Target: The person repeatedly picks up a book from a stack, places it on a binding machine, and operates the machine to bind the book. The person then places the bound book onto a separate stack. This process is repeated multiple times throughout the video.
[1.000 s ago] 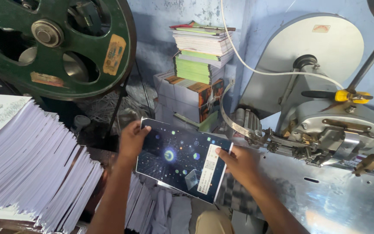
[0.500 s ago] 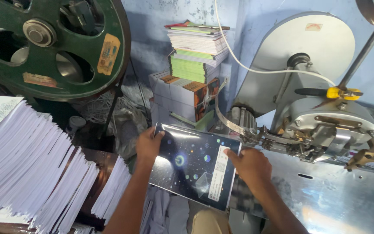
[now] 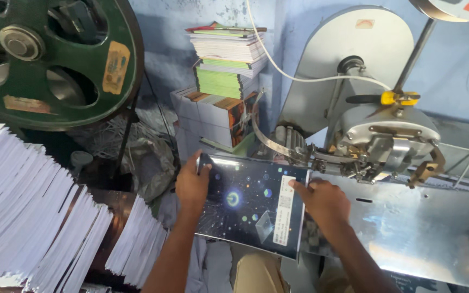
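In the head view, the left hand (image 3: 191, 187) clamps its grip on the left edge of a dark, star-patterned booklet (image 3: 251, 203), thumb on top. The right hand (image 3: 324, 202) presses fingers on the booklet's right edge, closed on it beside a white label strip. The booklet lies tilted between both hands, its right edge at the shiny metal bench (image 3: 424, 228) of the stitching machine (image 3: 386, 135). White paper stacks (image 3: 33, 211) sit left, a green flywheel (image 3: 50, 59) above them, stacked books (image 3: 226, 59) behind.
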